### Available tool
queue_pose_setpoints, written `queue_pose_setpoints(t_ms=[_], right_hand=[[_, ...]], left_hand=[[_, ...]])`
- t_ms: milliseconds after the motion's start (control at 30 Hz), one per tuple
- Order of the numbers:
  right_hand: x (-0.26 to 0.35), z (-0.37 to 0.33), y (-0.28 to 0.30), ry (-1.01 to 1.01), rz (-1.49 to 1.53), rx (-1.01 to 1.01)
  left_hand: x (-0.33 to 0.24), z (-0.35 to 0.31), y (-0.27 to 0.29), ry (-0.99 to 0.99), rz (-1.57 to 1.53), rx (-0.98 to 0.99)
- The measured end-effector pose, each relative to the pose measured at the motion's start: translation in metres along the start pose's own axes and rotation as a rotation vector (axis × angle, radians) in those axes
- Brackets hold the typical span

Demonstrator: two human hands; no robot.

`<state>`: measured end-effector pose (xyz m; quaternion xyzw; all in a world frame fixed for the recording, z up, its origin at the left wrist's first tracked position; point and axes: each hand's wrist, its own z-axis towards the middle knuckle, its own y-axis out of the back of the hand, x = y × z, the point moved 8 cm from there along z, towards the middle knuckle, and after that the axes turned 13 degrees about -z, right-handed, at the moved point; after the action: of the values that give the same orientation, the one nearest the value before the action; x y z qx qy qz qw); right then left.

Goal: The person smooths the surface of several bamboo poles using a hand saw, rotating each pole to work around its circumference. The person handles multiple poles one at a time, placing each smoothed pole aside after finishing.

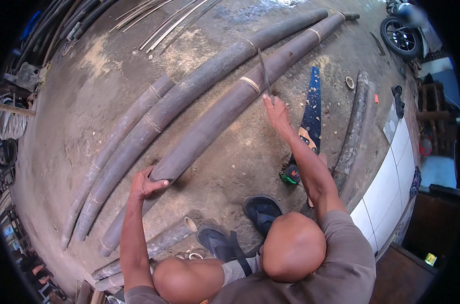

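Note:
A long brownish bamboo pole [222, 109] runs diagonally over the ground before me, from near my left side to the far right. My left hand [146, 183] grips its nearer part, thumb lying across the top. In my right hand [277, 114] is a knife [264, 71], its dark, narrow blade pointing away from me over the pole, beside a pale node ring [250, 84]. Whether the edge touches the bamboo I cannot tell. Close to my right forearm lies a handsaw [312, 101] with a dark blue blade and wooden handle, sprinkled with chips. A black-and-green tape measure [290, 173] sits below it.
Left of the pole lie another long bamboo pole [197, 78] and a thinner one [121, 121]. Short bamboo pieces [171, 237] rest near my feet. Right are two thin poles [352, 126], white tiles [384, 202] and a motorbike wheel [401, 38]. Split strips [171, 25] lie far off.

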<state>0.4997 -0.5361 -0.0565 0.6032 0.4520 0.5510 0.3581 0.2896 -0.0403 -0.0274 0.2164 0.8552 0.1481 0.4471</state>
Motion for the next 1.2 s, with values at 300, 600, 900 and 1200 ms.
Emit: queue_pose_setpoints(t_ms=[300,600,900,1200], right_hand=[[0.006,0.006,-0.014,0.104,-0.138,-0.198],[-0.048,-0.030,-0.026,-0.611,1.100,-0.059],[-0.044,-0.082,0.014,-0.298,0.555,-0.242],[-0.005,-0.107,0.045,-0.152,0.251,-0.268]], left_hand=[[0.001,-0.001,0.002,-0.023,-0.022,0.013],[-0.014,-0.060,-0.029,-0.196,0.436,-0.284],[0.071,-0.138,-0.007,-0.159,0.419,-0.212],[0.081,-0.127,-0.014,-0.090,0.543,-0.306]])
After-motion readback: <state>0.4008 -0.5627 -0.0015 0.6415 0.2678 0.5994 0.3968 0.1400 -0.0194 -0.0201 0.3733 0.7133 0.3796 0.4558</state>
